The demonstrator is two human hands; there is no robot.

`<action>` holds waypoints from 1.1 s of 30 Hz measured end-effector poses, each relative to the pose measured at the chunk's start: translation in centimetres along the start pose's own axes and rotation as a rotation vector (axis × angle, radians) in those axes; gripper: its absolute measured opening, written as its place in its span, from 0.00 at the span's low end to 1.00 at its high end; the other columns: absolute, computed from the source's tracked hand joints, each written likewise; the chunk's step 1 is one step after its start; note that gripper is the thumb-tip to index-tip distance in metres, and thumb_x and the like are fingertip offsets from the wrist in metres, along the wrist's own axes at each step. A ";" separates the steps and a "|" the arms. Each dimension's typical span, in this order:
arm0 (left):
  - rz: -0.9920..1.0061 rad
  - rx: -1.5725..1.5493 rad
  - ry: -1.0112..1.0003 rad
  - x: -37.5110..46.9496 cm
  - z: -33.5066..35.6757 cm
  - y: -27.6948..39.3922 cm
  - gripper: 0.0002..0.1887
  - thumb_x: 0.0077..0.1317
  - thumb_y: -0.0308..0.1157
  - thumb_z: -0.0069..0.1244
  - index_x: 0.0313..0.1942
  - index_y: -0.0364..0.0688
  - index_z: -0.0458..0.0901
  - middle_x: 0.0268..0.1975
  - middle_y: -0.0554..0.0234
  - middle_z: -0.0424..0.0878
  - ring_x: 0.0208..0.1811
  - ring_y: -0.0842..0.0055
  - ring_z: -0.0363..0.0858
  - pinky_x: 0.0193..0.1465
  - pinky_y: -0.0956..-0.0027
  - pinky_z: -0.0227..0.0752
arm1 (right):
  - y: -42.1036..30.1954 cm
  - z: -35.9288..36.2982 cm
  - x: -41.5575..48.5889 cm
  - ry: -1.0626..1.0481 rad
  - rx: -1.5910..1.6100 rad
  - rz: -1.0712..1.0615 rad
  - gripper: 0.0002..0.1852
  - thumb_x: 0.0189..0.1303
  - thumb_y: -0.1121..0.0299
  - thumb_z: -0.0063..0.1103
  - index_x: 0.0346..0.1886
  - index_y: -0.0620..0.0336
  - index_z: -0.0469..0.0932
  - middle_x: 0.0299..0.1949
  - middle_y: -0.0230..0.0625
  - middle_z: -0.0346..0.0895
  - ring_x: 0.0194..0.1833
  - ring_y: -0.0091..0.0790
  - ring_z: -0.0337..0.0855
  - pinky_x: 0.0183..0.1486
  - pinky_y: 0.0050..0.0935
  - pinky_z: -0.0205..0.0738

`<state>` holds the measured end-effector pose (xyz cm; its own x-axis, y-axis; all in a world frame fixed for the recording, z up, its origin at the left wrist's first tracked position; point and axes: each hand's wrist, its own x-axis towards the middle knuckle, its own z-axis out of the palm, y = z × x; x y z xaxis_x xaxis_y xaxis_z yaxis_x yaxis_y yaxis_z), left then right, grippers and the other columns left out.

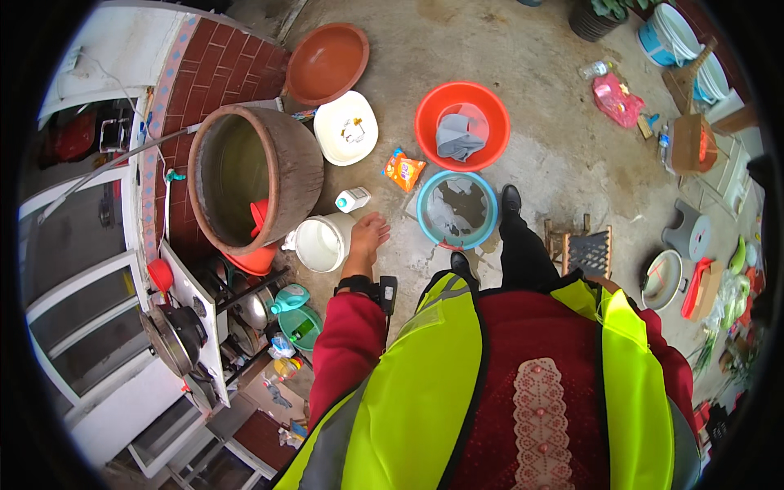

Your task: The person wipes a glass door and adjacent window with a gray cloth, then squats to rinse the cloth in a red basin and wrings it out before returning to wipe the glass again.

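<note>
My left hand is held out above the concrete floor, fingers extended and holding nothing, near a white bucket and a white bottle. My right hand shows only in part at the vest's edge, beside a small chair; its fingers are hidden. In front of my feet stands a blue basin with cloudy water and foam. Behind it, a red basin holds a grey cloth. An orange packet lies left of the basins.
A large clay vat of water, a white basin and a brown basin stand at the left. A shelf with pans is at the lower left. A grey stool, a lidded pot and a cardboard box stand at the right.
</note>
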<state>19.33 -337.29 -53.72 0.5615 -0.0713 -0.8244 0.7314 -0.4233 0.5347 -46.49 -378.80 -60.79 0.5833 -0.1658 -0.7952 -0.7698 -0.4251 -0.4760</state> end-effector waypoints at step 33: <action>-0.372 0.397 0.172 36.9 -47.5 10.3 0.21 0.66 0.38 0.50 0.58 0.44 0.74 0.54 0.58 0.77 0.49 0.66 0.77 0.48 0.56 0.75 | -39.0 1.7 21.3 -0.125 0.164 0.399 0.13 0.54 0.68 0.53 0.44 0.56 0.76 0.27 0.37 0.76 0.28 0.30 0.79 0.29 0.33 0.72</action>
<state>65.94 -301.37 -69.79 0.3735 0.2812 -0.8840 0.7092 -0.7009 0.0766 -4.48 -364.23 -59.85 0.2041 -0.1756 -0.9631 -0.9650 -0.2016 -0.1677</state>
